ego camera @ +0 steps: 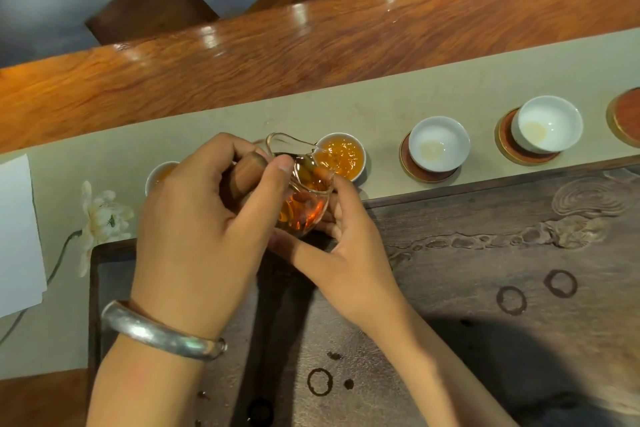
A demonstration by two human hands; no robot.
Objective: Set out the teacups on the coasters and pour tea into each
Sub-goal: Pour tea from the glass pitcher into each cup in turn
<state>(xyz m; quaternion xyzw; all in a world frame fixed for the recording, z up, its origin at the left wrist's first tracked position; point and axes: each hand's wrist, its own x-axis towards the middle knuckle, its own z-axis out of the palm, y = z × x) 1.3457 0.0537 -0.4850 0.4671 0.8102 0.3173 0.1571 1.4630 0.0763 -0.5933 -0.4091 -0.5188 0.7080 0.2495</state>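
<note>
My left hand (204,229) grips the wooden handle of a glass pitcher (304,198) holding amber tea. The pitcher is tilted, its spout over a white teacup (343,158) that is full of tea. My right hand (343,250) cups the pitcher's base from below. A second cup with tea (160,174) peeks out behind my left hand. Two white teacups, one (439,148) and another (547,124), stand on round red coasters to the right, holding no tea. A bare coaster (627,118) lies at the far right edge.
A beige runner (242,118) with a painted flower (100,218) carries the cups. A dark carved tea tray (485,270) with wet ring marks lies in front. White paper (17,232) sits at left. Wooden stools (149,3) stand beyond the table.
</note>
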